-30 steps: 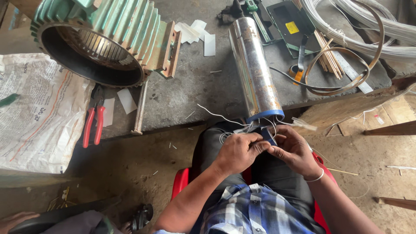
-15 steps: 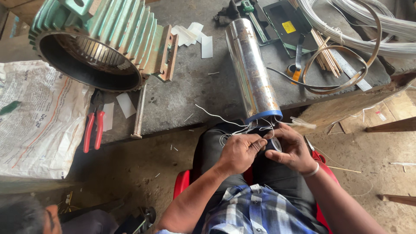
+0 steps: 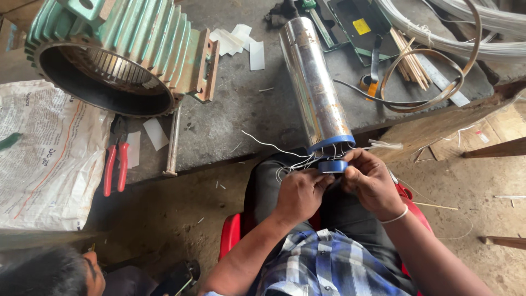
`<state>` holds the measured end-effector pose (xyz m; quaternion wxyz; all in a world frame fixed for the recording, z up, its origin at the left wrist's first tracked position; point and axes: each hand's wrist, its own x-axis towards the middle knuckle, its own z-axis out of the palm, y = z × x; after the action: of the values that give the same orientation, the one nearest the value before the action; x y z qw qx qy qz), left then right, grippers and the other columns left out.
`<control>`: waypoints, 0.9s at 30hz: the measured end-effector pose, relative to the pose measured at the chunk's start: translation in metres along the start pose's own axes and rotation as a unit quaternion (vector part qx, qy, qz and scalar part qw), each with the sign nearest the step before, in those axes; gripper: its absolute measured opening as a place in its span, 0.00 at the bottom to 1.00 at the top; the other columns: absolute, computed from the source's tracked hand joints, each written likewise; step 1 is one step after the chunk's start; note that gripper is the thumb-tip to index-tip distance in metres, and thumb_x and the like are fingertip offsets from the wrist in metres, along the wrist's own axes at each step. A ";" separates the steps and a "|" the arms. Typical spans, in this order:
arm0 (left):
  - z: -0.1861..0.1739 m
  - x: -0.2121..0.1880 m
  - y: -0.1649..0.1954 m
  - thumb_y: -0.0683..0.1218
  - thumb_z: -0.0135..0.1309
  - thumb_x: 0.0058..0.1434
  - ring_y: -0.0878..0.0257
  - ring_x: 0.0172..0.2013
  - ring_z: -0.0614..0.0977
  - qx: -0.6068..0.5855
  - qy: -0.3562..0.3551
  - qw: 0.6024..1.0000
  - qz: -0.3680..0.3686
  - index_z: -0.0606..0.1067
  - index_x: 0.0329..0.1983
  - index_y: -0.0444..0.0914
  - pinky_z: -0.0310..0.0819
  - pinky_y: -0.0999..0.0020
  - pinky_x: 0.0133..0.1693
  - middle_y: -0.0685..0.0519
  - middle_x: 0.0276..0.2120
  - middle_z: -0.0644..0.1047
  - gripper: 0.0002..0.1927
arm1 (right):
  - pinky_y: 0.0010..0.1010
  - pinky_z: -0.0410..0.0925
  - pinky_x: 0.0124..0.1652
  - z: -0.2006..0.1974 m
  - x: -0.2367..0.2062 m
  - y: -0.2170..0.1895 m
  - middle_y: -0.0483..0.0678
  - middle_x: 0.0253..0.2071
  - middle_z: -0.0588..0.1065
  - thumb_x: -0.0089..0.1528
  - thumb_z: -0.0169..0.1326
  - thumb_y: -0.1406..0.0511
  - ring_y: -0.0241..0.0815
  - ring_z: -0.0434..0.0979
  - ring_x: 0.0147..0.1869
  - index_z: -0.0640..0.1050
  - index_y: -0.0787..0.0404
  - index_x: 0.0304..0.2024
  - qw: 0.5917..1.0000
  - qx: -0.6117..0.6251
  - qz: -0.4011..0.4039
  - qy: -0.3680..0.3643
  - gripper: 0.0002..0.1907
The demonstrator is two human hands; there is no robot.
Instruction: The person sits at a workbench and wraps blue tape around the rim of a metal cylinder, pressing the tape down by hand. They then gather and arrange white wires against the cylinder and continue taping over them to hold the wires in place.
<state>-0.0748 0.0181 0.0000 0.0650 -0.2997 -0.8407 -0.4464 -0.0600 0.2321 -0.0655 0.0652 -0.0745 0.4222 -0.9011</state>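
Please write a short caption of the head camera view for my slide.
Both hands, left hand and right hand, hold a blue tape roll at the steel cylinder's wired end.

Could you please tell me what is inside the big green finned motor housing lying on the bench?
Inside the green motor housing a ring of bare slotted stator core shows, with no windings visible. Its far end is hidden.

A grey workbench (image 3: 241, 118) carries a green motor housing (image 3: 118, 55), steel cylinder (image 3: 315, 82), and red-handled pliers (image 3: 115, 164).
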 end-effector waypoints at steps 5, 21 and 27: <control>0.005 0.000 -0.007 0.44 0.57 0.63 0.48 0.33 0.84 0.007 -0.003 1.000 -0.022 0.78 0.33 0.35 0.77 0.55 0.34 0.46 0.30 0.81 0.07 | 0.30 0.74 0.43 0.014 -0.002 0.001 0.47 0.45 0.74 0.55 0.70 0.69 0.38 0.78 0.46 0.70 0.66 0.61 0.999 -0.043 0.007 -0.021 0.34; 0.024 0.002 0.003 0.44 0.57 0.65 0.48 0.30 0.83 0.017 -0.003 1.000 0.002 0.80 0.34 0.38 0.74 0.55 0.33 0.47 0.31 0.81 0.06 | 0.25 0.69 0.37 -0.002 0.008 0.012 0.44 0.35 0.71 0.63 0.67 0.68 0.34 0.72 0.37 0.74 0.64 0.43 0.971 -0.213 -0.055 0.096 0.14; -0.008 0.005 0.007 0.48 0.54 0.69 0.53 0.28 0.84 -0.138 -0.055 0.983 -0.109 0.79 0.40 0.36 0.77 0.62 0.32 0.48 0.30 0.81 0.10 | 0.26 0.64 0.46 0.003 -0.001 -0.012 0.44 0.39 0.67 0.58 0.69 0.64 0.36 0.66 0.45 0.76 0.62 0.37 0.840 -0.525 -0.138 0.010 0.14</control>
<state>-0.0761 0.0171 0.0115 -0.0722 -0.2367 -0.8010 -0.5452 -0.0589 0.2377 -0.0542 -0.1129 -0.1462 0.8181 -0.5446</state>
